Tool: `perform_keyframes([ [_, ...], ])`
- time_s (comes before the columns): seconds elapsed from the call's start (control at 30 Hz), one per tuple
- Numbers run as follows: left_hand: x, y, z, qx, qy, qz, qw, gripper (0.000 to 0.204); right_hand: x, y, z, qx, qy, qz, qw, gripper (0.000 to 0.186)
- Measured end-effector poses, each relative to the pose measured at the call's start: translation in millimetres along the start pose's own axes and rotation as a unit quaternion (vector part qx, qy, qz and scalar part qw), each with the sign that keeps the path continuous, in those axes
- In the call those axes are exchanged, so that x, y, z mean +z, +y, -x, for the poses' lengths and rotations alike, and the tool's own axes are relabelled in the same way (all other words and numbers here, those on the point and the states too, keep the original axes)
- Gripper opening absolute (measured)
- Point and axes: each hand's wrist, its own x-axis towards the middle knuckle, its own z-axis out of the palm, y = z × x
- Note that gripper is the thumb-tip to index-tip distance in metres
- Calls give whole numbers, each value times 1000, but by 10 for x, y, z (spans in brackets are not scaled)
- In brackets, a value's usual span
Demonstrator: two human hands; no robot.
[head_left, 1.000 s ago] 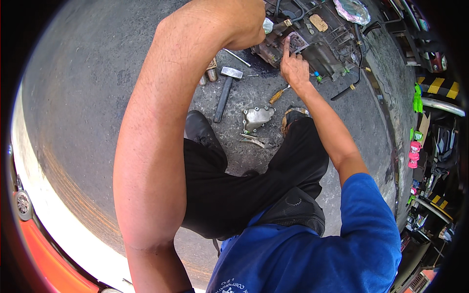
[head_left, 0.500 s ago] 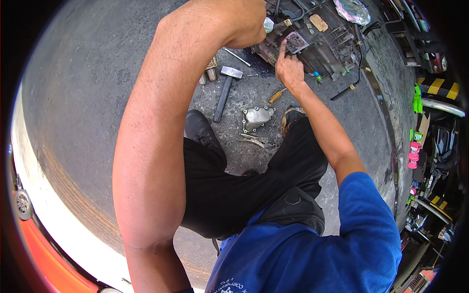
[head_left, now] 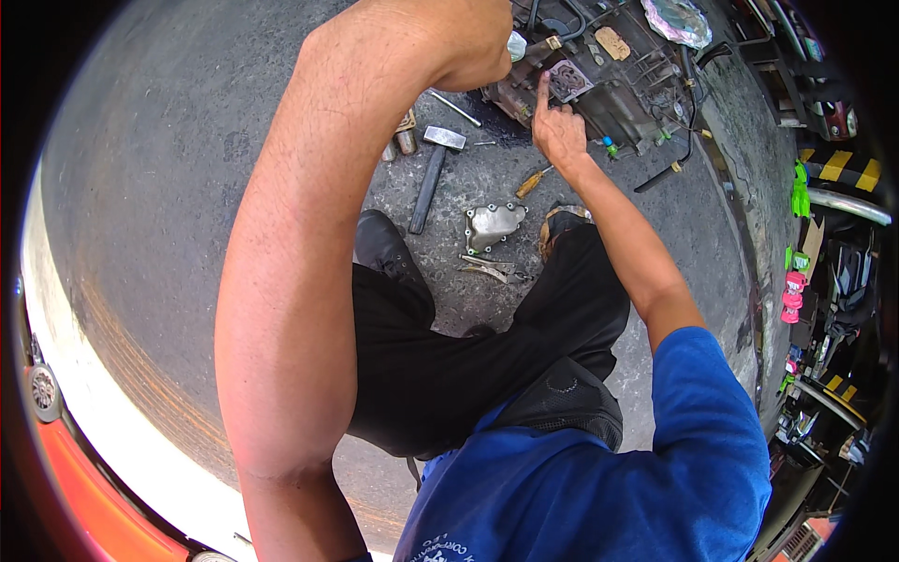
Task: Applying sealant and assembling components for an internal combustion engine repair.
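In the head view, your right hand (head_left: pixel 560 134) has its index finger extended toward the square recessed face (head_left: pixel 567 81) of the dark metal casing (head_left: pixel 623 117) on the floor ahead, other fingers loosely curled; whether the tip touches, you can't tell. Your left hand (head_left: pixel 473 42) is bent beside the casing, its fingertips hidden, so its grip can't be told. The hammer (head_left: pixel 430 185) lies nearer you.

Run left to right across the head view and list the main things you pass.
Red vehicle → hammer → silver metal cover → right hand → crumpled shiny sheet → pink objects.
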Motion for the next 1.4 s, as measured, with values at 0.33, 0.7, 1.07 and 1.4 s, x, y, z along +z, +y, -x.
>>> perform_keyframes([
  [0.33,14,-2,4,17,14,-1,1000,36,-98,15,20,13,-21,-10,1000,93],
  [0.7,-5,9,17,11,6,-3,1000,37,-99,20,41,15,-16,-11,1000,90],
  [1.07,-22,0,-16,7,-16,-5,1000,36,-59,28,26,27,-30,6,999,90],
  [1.4,7,-30,7,18,9,-1,1000,36,-13,40,46,7,-7,7,1000,89],
])
